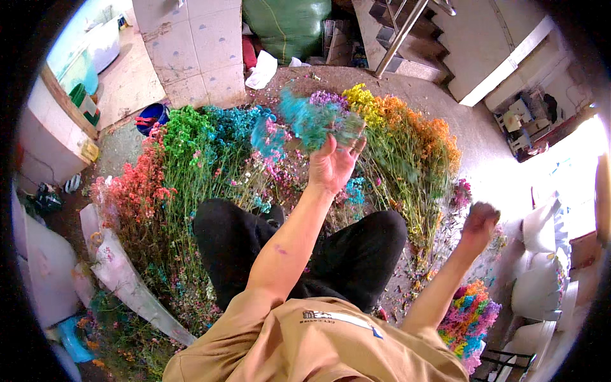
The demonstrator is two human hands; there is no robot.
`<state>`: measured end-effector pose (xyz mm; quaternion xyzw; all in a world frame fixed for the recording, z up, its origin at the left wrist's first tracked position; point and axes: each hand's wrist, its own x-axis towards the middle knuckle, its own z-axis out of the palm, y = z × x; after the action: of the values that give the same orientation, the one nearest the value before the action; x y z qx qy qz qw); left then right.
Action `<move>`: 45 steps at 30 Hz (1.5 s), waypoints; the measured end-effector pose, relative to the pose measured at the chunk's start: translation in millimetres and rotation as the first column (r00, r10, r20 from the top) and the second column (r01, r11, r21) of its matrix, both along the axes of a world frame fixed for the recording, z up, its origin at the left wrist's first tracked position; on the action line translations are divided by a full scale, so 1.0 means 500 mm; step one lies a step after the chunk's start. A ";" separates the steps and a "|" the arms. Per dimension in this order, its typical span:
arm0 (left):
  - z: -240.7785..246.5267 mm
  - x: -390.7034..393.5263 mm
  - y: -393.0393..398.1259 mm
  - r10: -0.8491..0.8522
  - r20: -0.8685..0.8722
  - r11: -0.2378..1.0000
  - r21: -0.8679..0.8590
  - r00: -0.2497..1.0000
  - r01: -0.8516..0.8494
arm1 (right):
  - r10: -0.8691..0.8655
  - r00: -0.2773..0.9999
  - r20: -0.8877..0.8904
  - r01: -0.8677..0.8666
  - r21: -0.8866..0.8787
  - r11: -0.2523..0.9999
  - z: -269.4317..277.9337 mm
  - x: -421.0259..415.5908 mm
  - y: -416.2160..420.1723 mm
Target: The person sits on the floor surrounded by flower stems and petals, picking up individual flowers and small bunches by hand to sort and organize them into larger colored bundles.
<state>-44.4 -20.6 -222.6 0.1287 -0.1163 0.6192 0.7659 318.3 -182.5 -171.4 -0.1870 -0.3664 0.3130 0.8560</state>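
Note:
My left hand (333,164) reaches out past my knees, thumb and fingers around a blurred bunch of teal dried flowers (303,117). Beyond it lie purple flowers (329,99) and yellow flowers (361,102). Out to the right, my right hand (479,223) is dark and blurred; its fingers cannot be made out. Close to that hand is a small magenta flower cluster (461,192). Orange flowers (420,126) with long green stems spread to its upper left. Nearer my body on the right sits a multicoloured bouquet (470,320).
Green (184,126), blue (238,124) and coral (138,188) flowers lie left of centre. A clear plastic sheet (129,277) crosses stems at left. Behind stand a dark blue bucket (157,117), a green sack (289,28) and a stair handrail (401,38). White containers (537,291) line the right.

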 end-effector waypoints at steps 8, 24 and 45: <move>-0.026 0.094 0.029 -0.180 -0.053 0.960 -0.228 0.982 0.164 | 0.057 0.998 0.032 -0.007 -0.815 0.580 -0.319 0.117 -0.255; 0.106 0.095 -0.037 0.213 -0.733 0.965 0.261 0.646 -0.022 | 0.673 0.593 0.442 -0.059 -0.810 0.584 0.017 -0.267 0.117; 0.149 -0.112 0.073 0.600 -0.710 0.756 0.653 -0.369 -0.028 | 0.442 0.714 0.543 0.253 -0.789 0.560 -0.083 -0.123 0.063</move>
<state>-100.2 16.1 -148.2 0.7228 0.4536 0.4340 0.2890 256.6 -151.1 -213.1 -0.6433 -0.4782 0.4016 0.4429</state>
